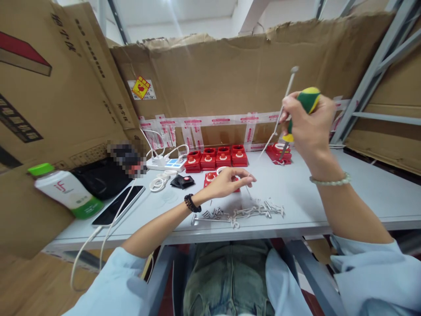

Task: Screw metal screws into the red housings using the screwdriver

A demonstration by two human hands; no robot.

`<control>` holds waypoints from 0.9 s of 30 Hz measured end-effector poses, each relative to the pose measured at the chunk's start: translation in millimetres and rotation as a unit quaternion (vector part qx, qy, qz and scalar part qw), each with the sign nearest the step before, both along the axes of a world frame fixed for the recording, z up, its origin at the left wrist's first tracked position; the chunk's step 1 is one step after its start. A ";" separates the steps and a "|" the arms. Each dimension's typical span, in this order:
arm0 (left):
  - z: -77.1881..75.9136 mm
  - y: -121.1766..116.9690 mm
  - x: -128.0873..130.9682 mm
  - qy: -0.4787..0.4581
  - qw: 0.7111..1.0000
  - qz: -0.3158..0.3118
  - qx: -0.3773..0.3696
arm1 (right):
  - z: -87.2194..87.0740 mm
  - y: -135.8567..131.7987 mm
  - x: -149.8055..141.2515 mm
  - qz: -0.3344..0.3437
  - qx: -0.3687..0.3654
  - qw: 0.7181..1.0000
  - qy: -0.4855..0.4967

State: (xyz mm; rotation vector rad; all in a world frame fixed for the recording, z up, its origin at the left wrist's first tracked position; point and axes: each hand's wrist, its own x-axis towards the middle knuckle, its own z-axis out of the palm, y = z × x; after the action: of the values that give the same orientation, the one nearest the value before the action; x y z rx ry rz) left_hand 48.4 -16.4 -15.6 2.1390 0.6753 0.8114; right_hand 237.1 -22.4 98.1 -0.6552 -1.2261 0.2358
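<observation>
My right hand (307, 120) is raised at the right, wrapped round a screwdriver (309, 100) with a green and yellow handle, its shaft pointing down. A thin pale rod (288, 87) with a knobbed top end also rises from its fingers, and a whitish cord trails below. Behind the shaft sits a red block (271, 154) with a white ring. My left hand (230, 181) hovers over the table, fingertips pinched; a thin silvery piece shows just below them, too blurred to name. A red part (209, 177), partly hidden, lies behind that hand. Several metal screws (215, 213) and corded rods (259, 210) lie nearer me.
Several red blocks (215, 159) stand in a row at the back. A power strip (166, 164), coiled white cable (158, 182), black packet (182, 181), phone (119, 205) and bottle (67, 191) occupy the left. Cardboard walls (210, 79) enclose the table (309, 193).
</observation>
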 end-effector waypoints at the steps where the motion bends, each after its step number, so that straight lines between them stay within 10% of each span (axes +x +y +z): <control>1: 0.0 1.9 -5.2 -0.004 1.000 0.012 -0.007 | 3.6 2.0 6.9 -0.021 0.012 0.999 0.025; 9: 0.5 9.2 -51.7 -0.017 0.999 0.052 -0.001 | -12.9 16.0 60.0 -0.208 -0.101 0.971 -0.065; 12: -1.2 8.7 -57.7 -0.005 0.999 0.047 -0.013 | -41.1 21.1 56.2 -0.237 -0.285 0.883 -0.287; 13: -1.6 8.3 -57.4 0.000 0.999 0.045 -0.015 | -51.4 23.5 52.2 -0.223 -0.353 0.823 -0.385; 17: -2.0 6.2 -48.7 0.005 0.999 0.036 -0.001 | -88.7 36.0 32.5 -0.132 -0.430 0.732 -0.512; 27: -10.3 7.4 -32.1 -0.051 0.998 0.038 -0.020 | -117.5 35.9 15.6 -0.090 -0.432 0.675 -0.592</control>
State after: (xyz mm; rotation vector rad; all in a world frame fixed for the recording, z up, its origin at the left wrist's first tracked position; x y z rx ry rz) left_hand 16.3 -9.0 -25.9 2.0324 0.7169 0.9325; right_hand 252.7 13.5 -19.3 -1.9577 -2.2923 0.2114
